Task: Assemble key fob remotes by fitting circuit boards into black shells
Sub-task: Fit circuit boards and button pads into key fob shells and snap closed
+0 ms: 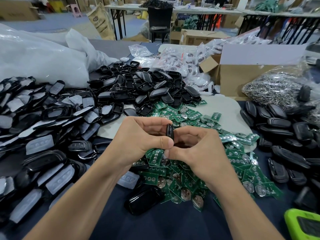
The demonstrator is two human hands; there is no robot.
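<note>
A loose shell (pixel 144 200) lies at the near edge of the circuit board pile (pixel 245 170). Above the pile, the left hand (pixel 138 141) and right hand (pixel 195 153) meet. Their fingers are curled, and thumbs and fingertips pinch a black fob shell (pixel 169 131) held edge-on. Beyond the pile lies a heap of empty shells (pixel 147 87).

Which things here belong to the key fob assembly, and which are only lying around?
For the job: black shell held by left hand and right hand; green circuit boards; pile of empty shells.
Lying about: cardboard box; bag of metal rings; green device; white plastic bag.
</note>
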